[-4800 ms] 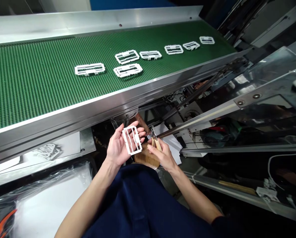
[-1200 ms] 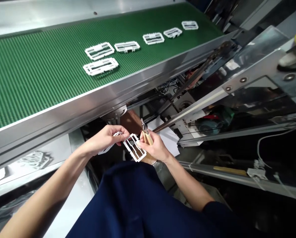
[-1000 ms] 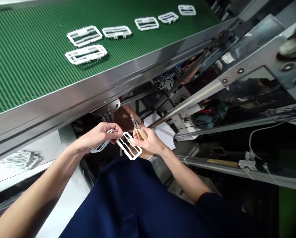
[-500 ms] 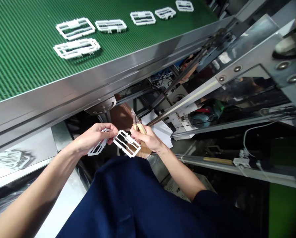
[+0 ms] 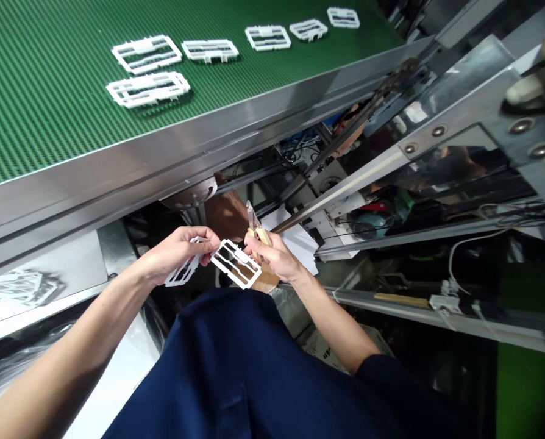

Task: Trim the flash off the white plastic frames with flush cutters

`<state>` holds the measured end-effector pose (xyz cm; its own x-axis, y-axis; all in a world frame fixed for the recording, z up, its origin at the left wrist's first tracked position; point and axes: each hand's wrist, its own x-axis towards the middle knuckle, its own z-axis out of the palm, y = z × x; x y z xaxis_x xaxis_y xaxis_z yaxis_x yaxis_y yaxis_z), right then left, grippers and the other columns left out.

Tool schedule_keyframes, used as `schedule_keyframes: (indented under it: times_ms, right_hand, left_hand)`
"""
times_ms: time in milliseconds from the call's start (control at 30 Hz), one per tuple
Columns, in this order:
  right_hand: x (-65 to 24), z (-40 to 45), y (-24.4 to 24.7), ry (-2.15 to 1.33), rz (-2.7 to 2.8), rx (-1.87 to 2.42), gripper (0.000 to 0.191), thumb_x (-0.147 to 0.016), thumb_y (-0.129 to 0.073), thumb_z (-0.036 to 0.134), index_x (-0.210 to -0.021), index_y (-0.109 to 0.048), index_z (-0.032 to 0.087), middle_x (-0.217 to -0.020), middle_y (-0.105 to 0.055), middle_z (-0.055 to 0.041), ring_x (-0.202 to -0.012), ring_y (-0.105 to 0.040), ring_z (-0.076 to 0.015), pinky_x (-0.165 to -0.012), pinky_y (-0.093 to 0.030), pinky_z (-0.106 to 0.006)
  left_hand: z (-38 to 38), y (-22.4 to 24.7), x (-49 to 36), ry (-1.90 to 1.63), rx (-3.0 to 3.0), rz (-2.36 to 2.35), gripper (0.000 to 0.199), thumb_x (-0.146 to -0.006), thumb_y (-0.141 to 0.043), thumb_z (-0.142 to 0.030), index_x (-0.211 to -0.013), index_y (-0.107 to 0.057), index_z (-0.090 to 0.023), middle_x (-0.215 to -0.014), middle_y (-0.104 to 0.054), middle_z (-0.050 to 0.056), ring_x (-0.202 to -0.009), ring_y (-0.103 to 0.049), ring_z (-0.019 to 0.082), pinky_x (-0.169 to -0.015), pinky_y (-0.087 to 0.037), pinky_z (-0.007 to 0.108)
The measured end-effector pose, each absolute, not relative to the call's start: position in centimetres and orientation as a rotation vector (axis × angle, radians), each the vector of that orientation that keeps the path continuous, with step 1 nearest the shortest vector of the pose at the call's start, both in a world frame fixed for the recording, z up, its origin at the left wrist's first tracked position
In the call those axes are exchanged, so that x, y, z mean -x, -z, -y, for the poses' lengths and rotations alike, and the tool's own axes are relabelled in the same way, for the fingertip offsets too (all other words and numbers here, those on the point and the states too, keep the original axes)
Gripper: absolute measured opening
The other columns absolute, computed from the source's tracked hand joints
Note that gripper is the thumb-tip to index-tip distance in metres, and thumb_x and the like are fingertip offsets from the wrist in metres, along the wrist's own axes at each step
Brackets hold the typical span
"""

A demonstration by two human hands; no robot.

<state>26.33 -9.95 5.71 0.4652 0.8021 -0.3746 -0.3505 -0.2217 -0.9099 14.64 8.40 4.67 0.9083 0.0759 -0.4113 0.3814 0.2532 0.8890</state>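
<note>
My left hand (image 5: 188, 251) is closed on white plastic frames. One frame (image 5: 236, 263) sticks out to the right of my fingertips, and a second one (image 5: 184, 270) hangs below the palm. In my right hand (image 5: 275, 253) is a pair of nippers (image 5: 256, 230) with yellow handles, its jaws pointing up and away from me. The nippers are apart from the frames, though my right fingers are close to the right-hand frame's edge. Whether those fingers touch it I cannot tell.
Several white plastic frames (image 5: 147, 90) lie on the green conveyor belt (image 5: 62, 122), which has a metal side rail (image 5: 172, 143). More white frames (image 5: 21, 288) lie in a pile at the left. Metal bars (image 5: 345, 183) and machinery stand at the right.
The view has shifted slightly, so the belt and its frames appear a little further right. Both hands keep hold of the same things, and the nippers have moved slightly right.
</note>
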Motion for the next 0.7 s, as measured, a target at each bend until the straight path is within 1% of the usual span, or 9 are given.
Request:
schedule_keyframes:
  times_ms: [67,200,267,433,500,567,600,633,700]
  right_hand:
    - [-26.3,10.0,-5.8,-1.113,0.471,1.432,0.033,-0.078,-0.063,0.047,-0.079,-0.050,0.017,-0.065,-0.053,0.0026,-0.052,-0.049,-0.0080,-0.048,-0.039,-0.021]
    - [-26.4,10.2,-5.8,-1.066,0.554,1.466,0.032,-0.068,-0.075,0.034,-0.084,-0.052,0.018,-0.068,-0.052,0.0045,-0.055,-0.049,-0.0074,-0.051,-0.040,-0.021]
    - [-26.5,10.3,-5.6,-1.037,0.568,1.487,0.032,-0.066,-0.076,0.030,-0.084,-0.053,0.018,-0.070,-0.053,0.0042,-0.058,-0.051,-0.0080,-0.053,-0.041,-0.021]
    - [-26.5,10.2,-5.3,-1.036,0.614,1.507,0.028,-0.068,-0.073,0.030,-0.083,-0.053,0.018,-0.072,-0.053,0.0033,-0.063,-0.053,-0.0096,-0.058,-0.043,-0.022]
    - [-26.2,10.1,-5.3,-1.036,0.635,1.507,0.028,-0.069,-0.072,0.031,-0.082,-0.052,0.018,-0.072,-0.051,0.0035,-0.064,-0.052,-0.0099,-0.061,-0.043,-0.023]
    - [-25.5,10.2,-5.1,-1.042,0.669,1.523,0.025,-0.071,-0.070,0.033,-0.081,-0.051,0.019,-0.072,-0.050,0.0033,-0.065,-0.051,-0.0105,-0.064,-0.044,-0.025]
    - [-24.9,10.3,-4.9,-1.058,0.693,1.534,0.024,-0.073,-0.068,0.034,-0.080,-0.051,0.019,-0.072,-0.050,0.0029,-0.066,-0.051,-0.0110,-0.065,-0.044,-0.026]
    - [-24.3,10.4,-4.6,-1.090,0.719,1.543,0.022,-0.075,-0.066,0.035,-0.080,-0.052,0.019,-0.074,-0.051,0.0021,-0.067,-0.051,-0.0118,-0.067,-0.044,-0.027]
    - [-22.8,10.8,-3.9,-1.188,0.771,1.540,0.021,-0.077,-0.064,0.037,-0.082,-0.054,0.019,-0.078,-0.054,0.0000,-0.069,-0.052,-0.0134,-0.069,-0.044,-0.029]
  left_hand:
    - [-8.3,-4.8,-14.6,0.201,-1.311,-0.415,0.020,-0.075,-0.067,-0.034,-0.074,-0.060,-0.015,-0.063,-0.054,0.001,-0.056,-0.049,0.014,-0.050,-0.035,0.022]
    - [-8.3,-5.1,-14.5,0.209,-1.319,-0.428,0.022,-0.074,-0.067,-0.036,-0.073,-0.060,-0.015,-0.059,-0.054,0.002,-0.053,-0.048,0.014,-0.046,-0.034,0.022]
    - [-8.3,-5.2,-14.5,0.203,-1.323,-0.403,0.022,-0.074,-0.067,-0.035,-0.072,-0.059,-0.015,-0.060,-0.054,0.002,-0.054,-0.049,0.014,-0.048,-0.036,0.023]
    - [-8.1,-5.8,-14.4,0.080,-1.487,-0.301,0.023,-0.077,-0.065,-0.036,-0.068,-0.057,-0.016,-0.068,-0.055,0.001,-0.065,-0.050,0.015,-0.064,-0.041,0.026]
    - [-7.9,-6.2,-14.3,0.005,-1.549,-0.292,0.025,-0.078,-0.064,-0.038,-0.069,-0.057,-0.016,-0.083,-0.061,0.005,-0.075,-0.054,0.018,-0.069,-0.042,0.027]
    - [-7.8,-6.7,-13.9,-0.027,-1.556,-0.252,0.026,-0.079,-0.062,-0.040,-0.071,-0.058,-0.015,-0.101,-0.063,0.009,-0.084,-0.056,0.021,-0.073,-0.043,0.028]
    - [-7.7,-6.9,-13.6,-0.012,-1.550,-0.216,0.026,-0.080,-0.061,-0.040,-0.072,-0.058,-0.015,-0.104,-0.062,0.010,-0.085,-0.057,0.022,-0.073,-0.044,0.028]
    - [-7.6,-7.0,-13.1,0.022,-1.550,-0.175,0.026,-0.082,-0.059,-0.039,-0.073,-0.058,-0.015,-0.101,-0.063,0.010,-0.083,-0.057,0.022,-0.072,-0.044,0.028]
    - [-7.4,-7.1,-11.9,0.112,-1.595,-0.097,0.024,-0.086,-0.055,-0.037,-0.077,-0.059,-0.015,-0.090,-0.065,0.008,-0.078,-0.058,0.020,-0.069,-0.045,0.027]
